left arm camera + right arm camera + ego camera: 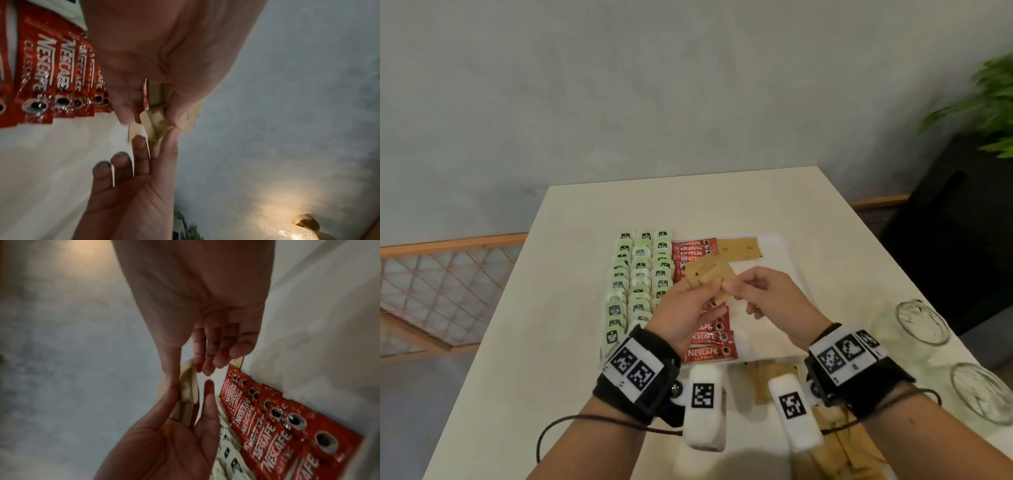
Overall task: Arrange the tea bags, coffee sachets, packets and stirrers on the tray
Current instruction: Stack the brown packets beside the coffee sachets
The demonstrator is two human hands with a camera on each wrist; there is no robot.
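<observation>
Brown paper sugar packets [708,274], a fanned bunch at frame centre, look light, thin and slippery. Left hand [688,308] pinches the bunch; right hand [763,291] nips one near edge, its other fingers loosely spread. Best held by the flat edges.

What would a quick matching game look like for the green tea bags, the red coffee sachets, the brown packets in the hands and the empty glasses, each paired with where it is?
1 green tea bags
2 red coffee sachets
3 held brown packets
4 glasses

A in the air above the tray
B far right on the table
C three rows at the left
D one column beside the tea bags

Pairs: 1-C, 2-D, 3-A, 4-B
</observation>
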